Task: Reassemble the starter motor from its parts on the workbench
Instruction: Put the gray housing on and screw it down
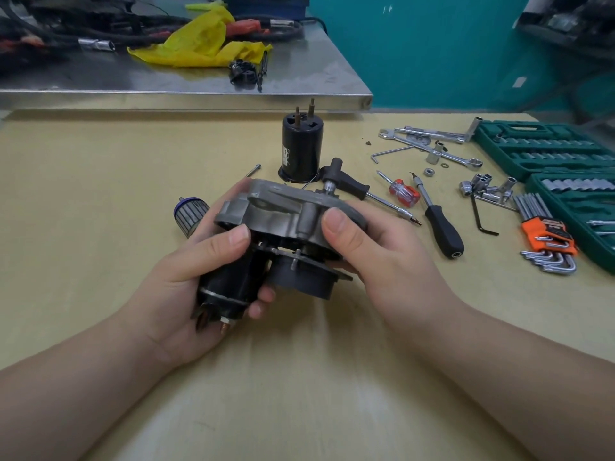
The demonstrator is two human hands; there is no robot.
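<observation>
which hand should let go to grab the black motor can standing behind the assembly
Right, probably. The left hand wraps the solenoid end, carrying the assembly; the right hand only pinches the housing edge, nearer the motor can.

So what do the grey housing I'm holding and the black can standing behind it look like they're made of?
Grey housing: probably cast aluminium, judging by its dull, grainy surface and moulded ribs. Black can: likely painted steel, given its smooth, glossy coat.
</observation>
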